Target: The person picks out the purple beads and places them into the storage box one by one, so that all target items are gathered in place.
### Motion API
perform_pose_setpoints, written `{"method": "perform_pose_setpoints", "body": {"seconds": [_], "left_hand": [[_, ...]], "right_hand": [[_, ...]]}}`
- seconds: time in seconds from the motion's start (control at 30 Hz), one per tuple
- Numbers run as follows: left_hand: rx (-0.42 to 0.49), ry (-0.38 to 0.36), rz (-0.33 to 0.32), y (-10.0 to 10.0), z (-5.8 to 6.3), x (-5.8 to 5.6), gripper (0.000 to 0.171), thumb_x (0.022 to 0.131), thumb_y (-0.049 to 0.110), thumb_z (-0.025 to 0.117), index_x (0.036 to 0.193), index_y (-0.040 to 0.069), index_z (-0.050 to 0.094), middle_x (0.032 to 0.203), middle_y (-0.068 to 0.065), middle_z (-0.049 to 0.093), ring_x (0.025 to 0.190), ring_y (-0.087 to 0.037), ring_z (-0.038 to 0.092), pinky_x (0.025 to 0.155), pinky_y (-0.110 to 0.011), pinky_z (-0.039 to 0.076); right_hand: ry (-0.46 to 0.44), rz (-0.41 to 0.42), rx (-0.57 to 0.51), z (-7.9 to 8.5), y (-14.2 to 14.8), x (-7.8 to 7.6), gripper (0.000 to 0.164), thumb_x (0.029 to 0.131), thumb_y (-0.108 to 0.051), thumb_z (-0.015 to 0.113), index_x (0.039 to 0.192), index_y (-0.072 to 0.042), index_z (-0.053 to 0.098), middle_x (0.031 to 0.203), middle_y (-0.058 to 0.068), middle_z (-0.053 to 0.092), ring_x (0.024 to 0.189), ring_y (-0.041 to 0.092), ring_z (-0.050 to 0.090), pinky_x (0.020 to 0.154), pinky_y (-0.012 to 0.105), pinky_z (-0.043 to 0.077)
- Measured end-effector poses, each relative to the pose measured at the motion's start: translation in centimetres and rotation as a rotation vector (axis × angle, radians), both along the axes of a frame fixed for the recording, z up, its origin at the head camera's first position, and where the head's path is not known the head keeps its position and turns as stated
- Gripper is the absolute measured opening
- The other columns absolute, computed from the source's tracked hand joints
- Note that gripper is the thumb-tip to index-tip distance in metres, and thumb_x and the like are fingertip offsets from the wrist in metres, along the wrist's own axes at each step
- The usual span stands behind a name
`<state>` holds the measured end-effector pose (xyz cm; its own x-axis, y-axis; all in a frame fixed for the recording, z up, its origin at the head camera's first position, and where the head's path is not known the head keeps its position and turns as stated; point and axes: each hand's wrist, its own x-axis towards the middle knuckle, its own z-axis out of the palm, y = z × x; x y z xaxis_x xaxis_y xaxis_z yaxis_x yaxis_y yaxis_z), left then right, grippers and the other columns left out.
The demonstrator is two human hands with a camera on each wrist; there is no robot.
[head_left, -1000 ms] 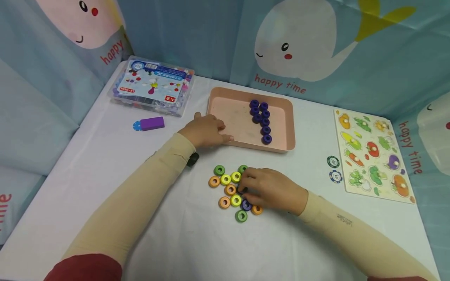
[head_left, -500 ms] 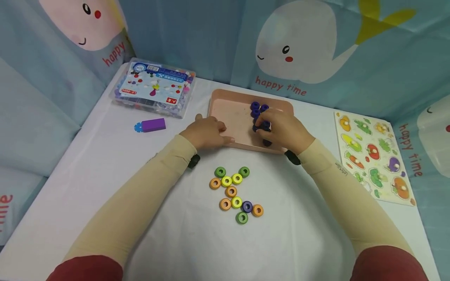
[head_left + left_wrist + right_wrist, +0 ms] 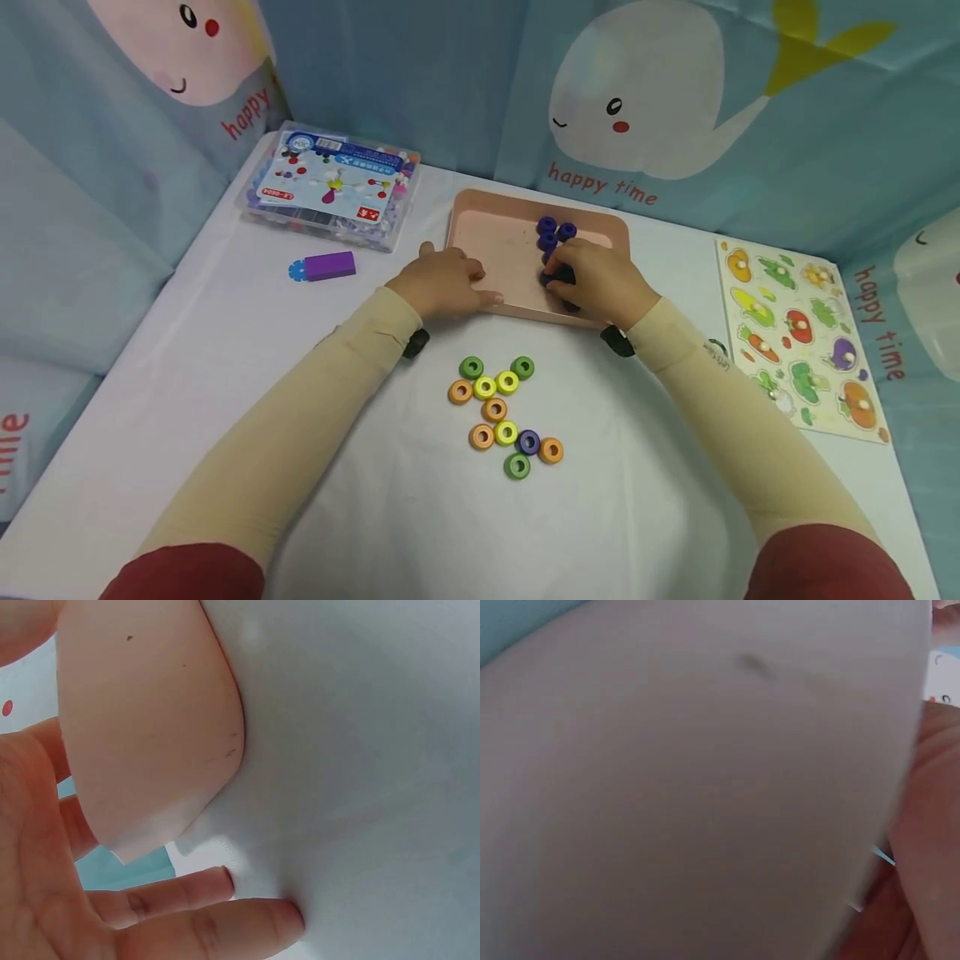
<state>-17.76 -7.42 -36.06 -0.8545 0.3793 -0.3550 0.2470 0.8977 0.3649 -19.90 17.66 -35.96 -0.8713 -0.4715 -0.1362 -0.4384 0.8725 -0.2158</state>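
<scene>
A pink tray (image 3: 495, 307) holds several purple ring-shaped beads (image 3: 547, 241) on its right side. My right hand (image 3: 600, 279) reaches in over the near right rim and pinches a dark purple bead (image 3: 551, 279) between thumb and fingers, partly hidden by them. At the tray's left corner lies my left hand (image 3: 442, 283), fingers spread and thumb along the near rim. In the left wrist view straight fingers (image 3: 217, 930) reach past the tray wall (image 3: 161, 727), tips on the white cloth. The right wrist view mostly shows the blurred tray wall (image 3: 705, 787).
Nearer me lies a pattern of green, yellow, orange and purple beads (image 3: 506, 432). A clear case (image 3: 330, 187) stands back left, with a purple block (image 3: 330, 266) and blue disc (image 3: 297, 270) before it. A vegetable puzzle board (image 3: 802, 333) lies at right. Printed curtains (image 3: 450, 83) border the table.
My right hand has moved from the bead pattern up into the tray, taking a dark bead along, and has since shifted slightly. My left hand stays at the tray's left corner.
</scene>
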Motion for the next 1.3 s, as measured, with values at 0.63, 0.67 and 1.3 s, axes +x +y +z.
{"method": "perform_pose_setpoints", "body": {"seconds": [0.63,0.67,1.3], "left_hand": [[0.004,0.014,-0.029,0.1,-0.1,0.0,0.070,0.093,0.065,0.054,0.143,0.016,0.057,0.147,-0.009,0.053,0.126,-0.039,0.045,0.113,-0.054,0.029],[0.003,0.016,-0.029,0.1,-0.1,0.0,0.070,0.093,0.065,0.054,0.143,0.016,0.057,0.148,-0.009,0.053,0.126,-0.039,0.044,0.113,-0.055,0.029],[0.000,-0.002,-0.030,0.1,0.3,0.0,0.069,0.094,0.064,0.053,0.144,0.016,0.056,0.149,-0.010,0.051,0.126,-0.038,0.043,0.115,-0.055,0.027]], "right_hand": [[0.046,0.440,-0.303,0.2,1.3,14.4,0.010,0.088,-0.028,0.078,0.094,-0.025,0.071,0.100,-0.015,0.065,0.091,0.003,0.063,0.080,0.026,0.054],[0.048,0.459,-0.294,-0.3,1.3,15.1,0.009,0.088,-0.028,0.078,0.093,-0.025,0.071,0.100,-0.015,0.065,0.091,0.002,0.063,0.081,0.026,0.054],[0.074,0.432,-0.255,0.3,0.7,14.8,0.013,0.087,-0.029,0.078,0.095,-0.024,0.071,0.099,-0.015,0.070,0.088,0.003,0.063,0.081,0.027,0.053]]}}
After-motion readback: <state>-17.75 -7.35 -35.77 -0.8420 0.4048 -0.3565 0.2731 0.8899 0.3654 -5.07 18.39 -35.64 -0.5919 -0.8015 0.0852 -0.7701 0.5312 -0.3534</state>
